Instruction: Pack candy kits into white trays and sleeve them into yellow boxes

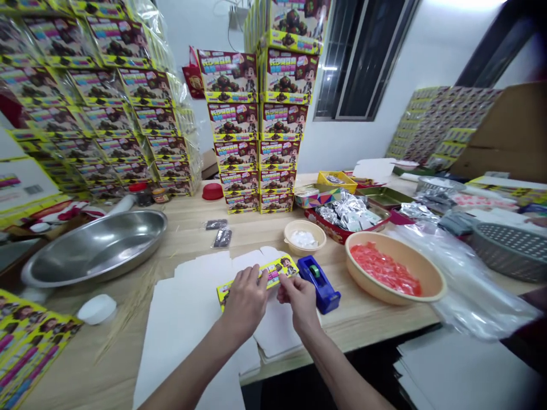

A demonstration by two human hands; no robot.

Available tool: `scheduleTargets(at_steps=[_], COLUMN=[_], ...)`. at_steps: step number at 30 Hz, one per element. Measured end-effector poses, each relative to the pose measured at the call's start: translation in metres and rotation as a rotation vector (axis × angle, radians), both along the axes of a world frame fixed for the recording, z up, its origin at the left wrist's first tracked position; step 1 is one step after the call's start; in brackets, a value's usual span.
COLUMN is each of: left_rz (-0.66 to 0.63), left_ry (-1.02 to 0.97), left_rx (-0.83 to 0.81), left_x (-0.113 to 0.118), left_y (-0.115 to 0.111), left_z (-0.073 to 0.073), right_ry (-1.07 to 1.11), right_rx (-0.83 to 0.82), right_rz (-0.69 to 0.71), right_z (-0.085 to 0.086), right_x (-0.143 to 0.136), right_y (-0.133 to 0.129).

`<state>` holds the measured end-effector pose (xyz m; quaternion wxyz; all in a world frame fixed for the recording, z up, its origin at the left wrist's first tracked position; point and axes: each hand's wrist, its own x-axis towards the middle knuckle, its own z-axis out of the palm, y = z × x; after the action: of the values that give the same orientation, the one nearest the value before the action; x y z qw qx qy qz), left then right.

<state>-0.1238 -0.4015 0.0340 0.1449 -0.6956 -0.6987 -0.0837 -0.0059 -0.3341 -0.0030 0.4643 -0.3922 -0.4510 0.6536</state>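
Note:
A small yellow printed box [273, 272] lies on white cardboard sheets [188, 307] in front of me. My left hand [248, 293] is closed over the box's left part, fingers wrapped across its top. At the box's right end, my right hand [298, 293] makes a pinch; whatever sits between thumb and finger is too small to make out. Just right of that hand stands a blue tape dispenser [325, 293] with a green core. Behind the box is a cream bowl [288, 230] with white pieces inside.
A large cream basin [352, 267] of red wrapped pieces stands to the right, beside clear plastic bags [453, 285]. On the left is a wide steel bowl [94, 250]. Stacked printed boxes [237, 122] rise at the back. Two dark packets [222, 238] lie mid-table.

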Motion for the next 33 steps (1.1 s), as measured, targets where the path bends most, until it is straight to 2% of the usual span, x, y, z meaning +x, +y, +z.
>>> scheduleTargets(at_steps=[4,8,11,13,14,16,19,21,23,25,27,30,33], left_rz=[0.055,0.156,0.185,0.189,0.19,0.184,0.133,0.098,0.098,0.139,0.198,0.262,0.276], left_ry=[-0.05,-0.084,-0.07,-0.047,-0.035,-0.019,-0.023,-0.03,-0.037,-0.051,-0.075,-0.148,-0.323], left_rx=[-0.034,-0.113,-0.14,-0.142,-0.142,-0.148,-0.172,-0.208,-0.246,-0.26,-0.24,-0.206,-0.181], left_x=[0.001,0.0,-0.002,-0.002,-0.001,-0.001,-0.005,-0.012,-0.022,-0.032,-0.037,-0.038,-0.036], left_y=[0.011,0.034,0.045,0.047,0.047,0.047,0.044,0.038,0.028,0.015,0.003,-0.008,-0.011], left_z=[0.008,0.015,0.015,0.013,0.012,0.012,0.014,0.018,0.022,0.024,0.022,0.016,0.014], right_ry=[0.062,0.155,0.246,0.255,0.215,0.024,-0.404,-0.618,-0.717,-0.715,-0.621,-0.423,-0.325], right_rx=[-0.033,-0.118,-0.288,-0.396,-0.39,-0.197,0.285,0.433,0.439,0.413,0.377,0.27,0.212], right_rz=[0.12,0.214,0.261,0.304,0.293,0.178,-0.091,-0.095,0.028,0.09,0.021,-0.072,-0.108], right_z=[-0.005,0.002,0.004,0.001,-0.002,-0.011,-0.027,-0.039,-0.051,-0.059,-0.063,-0.063,-0.072], right_x=[0.002,0.001,-0.002,0.008,0.018,0.048,0.104,0.132,0.145,0.146,0.141,0.136,0.142], right_y=[0.008,0.012,0.01,0.008,0.008,0.014,0.039,0.063,0.082,0.091,0.088,0.069,0.048])
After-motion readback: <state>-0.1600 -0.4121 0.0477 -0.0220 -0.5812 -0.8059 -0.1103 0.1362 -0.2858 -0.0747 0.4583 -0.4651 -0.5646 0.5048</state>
